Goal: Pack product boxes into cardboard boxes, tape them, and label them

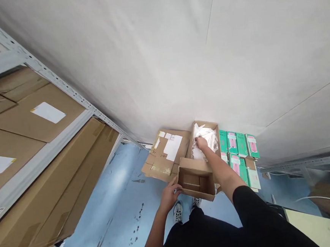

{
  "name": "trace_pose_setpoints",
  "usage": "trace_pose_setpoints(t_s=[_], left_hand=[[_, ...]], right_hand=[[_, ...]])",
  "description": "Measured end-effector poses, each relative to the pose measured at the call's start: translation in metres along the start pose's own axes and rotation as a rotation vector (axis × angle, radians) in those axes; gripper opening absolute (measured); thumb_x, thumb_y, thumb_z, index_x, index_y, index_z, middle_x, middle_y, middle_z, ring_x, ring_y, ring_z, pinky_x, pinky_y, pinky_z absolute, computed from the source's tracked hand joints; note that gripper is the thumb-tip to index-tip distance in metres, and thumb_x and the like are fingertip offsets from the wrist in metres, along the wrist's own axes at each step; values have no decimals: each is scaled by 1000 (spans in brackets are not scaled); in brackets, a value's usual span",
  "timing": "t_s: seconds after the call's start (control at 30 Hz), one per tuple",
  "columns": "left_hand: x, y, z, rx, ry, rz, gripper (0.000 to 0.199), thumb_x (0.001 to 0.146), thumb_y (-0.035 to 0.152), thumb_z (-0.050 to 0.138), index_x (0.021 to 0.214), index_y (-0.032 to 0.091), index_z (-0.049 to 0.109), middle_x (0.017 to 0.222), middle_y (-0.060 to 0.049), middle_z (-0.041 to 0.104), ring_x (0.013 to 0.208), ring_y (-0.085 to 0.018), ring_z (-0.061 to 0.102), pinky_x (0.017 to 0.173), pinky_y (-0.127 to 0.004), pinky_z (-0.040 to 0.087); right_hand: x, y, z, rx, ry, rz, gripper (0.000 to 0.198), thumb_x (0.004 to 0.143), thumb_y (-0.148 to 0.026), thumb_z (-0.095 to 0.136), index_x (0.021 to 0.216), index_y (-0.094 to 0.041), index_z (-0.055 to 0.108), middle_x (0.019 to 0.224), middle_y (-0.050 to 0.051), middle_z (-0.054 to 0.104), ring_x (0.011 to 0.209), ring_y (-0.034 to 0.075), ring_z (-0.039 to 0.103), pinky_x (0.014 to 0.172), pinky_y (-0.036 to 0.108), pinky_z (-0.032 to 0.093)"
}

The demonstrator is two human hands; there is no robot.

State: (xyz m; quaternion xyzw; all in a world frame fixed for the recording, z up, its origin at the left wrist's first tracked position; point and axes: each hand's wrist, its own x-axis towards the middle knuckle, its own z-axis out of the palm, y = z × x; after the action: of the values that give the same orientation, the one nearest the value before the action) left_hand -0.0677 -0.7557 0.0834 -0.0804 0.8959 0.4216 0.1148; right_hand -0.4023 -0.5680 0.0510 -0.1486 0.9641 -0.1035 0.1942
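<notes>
An open, upright cardboard box [197, 185] with a bare inside stands in front of my legs. My left hand [170, 194] grips its left edge, with the thumb and fingers at the rim. Behind it, against the wall, a second open carton [193, 138] holds crumpled white paper pieces [208, 135]. My right hand [202, 142] reaches over into this carton, its fingers curled down onto the paper; the fingertips are partly hidden. Flattened cardboard [158, 154] with white labels lies to the left of both boxes.
Green boxes with pink pictures [238, 146] are lined up on the right. A metal shelf [78, 96] loaded with large cartons [23, 108] runs along the left. The floor [125, 195] is blue, and a grey wall [177, 61] rises ahead. A pale table corner [313, 226] is at lower right.
</notes>
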Motion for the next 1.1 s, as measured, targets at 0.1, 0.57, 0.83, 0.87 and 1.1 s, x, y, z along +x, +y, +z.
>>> trace_pose_setpoints(t_s=[0.1,0.57,0.83,0.87,1.1], left_hand=[[0,0,-1,0,-14,-5,24,81,10,70,97,26,77,155,-8,55,130,-27,64,108,-42,50],[-1,2,-9,-6,-42,142,20,83,15,68,96,25,78,159,-6,50,120,-29,68,104,-41,51],[-26,-1,2,-39,25,252,21,88,19,63,99,28,78,160,-1,48,118,-30,69,101,-42,55],[-30,-1,3,-38,25,256,21,88,20,63,100,27,78,160,-2,49,118,-30,69,101,-41,55],[-47,5,4,-26,10,278,20,90,21,63,101,25,78,160,-4,49,109,-27,72,98,-38,56]], right_hand=[[-13,4,-11,23,98,12,42,90,-10,51,127,-14,71,128,17,68,103,24,69,89,29,47],[-189,-23,-41,363,636,-173,59,72,-5,49,124,-23,71,132,8,66,126,28,59,110,41,46],[-306,-74,37,374,256,30,77,80,-25,74,153,-30,49,163,11,41,135,31,58,110,43,49],[-315,-76,42,381,223,54,83,79,-29,77,156,-31,45,166,11,36,134,32,59,108,43,50],[-363,-56,27,360,410,46,65,92,-36,65,154,-26,48,159,11,47,142,29,51,118,46,44]])
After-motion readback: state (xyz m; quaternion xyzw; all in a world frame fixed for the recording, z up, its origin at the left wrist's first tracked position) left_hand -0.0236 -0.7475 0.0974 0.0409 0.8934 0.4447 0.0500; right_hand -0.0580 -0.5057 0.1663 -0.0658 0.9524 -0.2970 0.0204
